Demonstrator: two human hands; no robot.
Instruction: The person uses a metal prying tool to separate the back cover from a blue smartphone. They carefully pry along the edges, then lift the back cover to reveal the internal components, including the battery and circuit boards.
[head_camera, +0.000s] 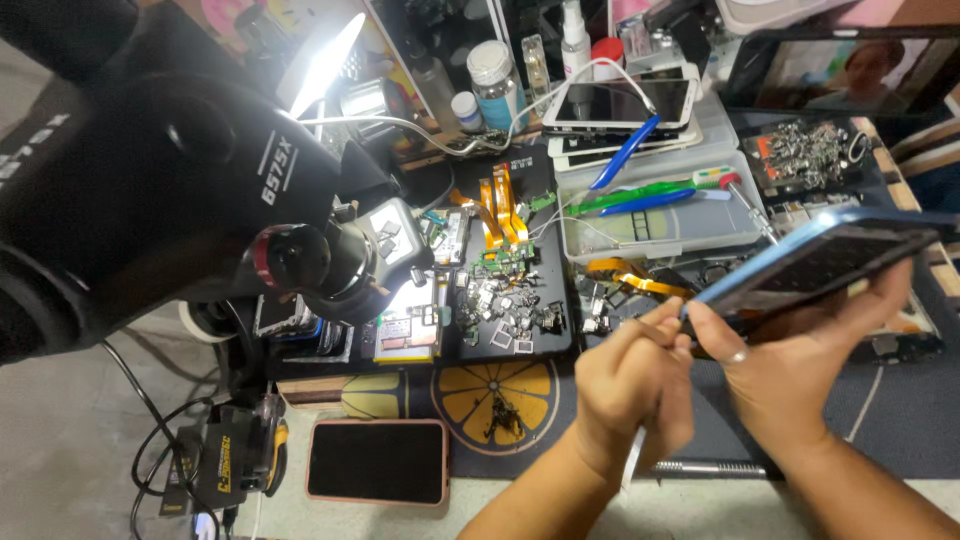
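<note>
My right hand grips a phone in a blue case, tilted with its left end down, above the dark work mat. A ring shows on one finger. My left hand pinches a thin metal tool whose tip meets the phone's lower left edge. The tool's other end sticks out below the fist. Both forearms enter from the bottom edge of the head view.
A black microscope fills the left, with a bright lamp behind it. A black tray holds several small metal parts and orange flex cables. A clear box carries tools and stacked phones. A pink-cased phone lies near the front edge.
</note>
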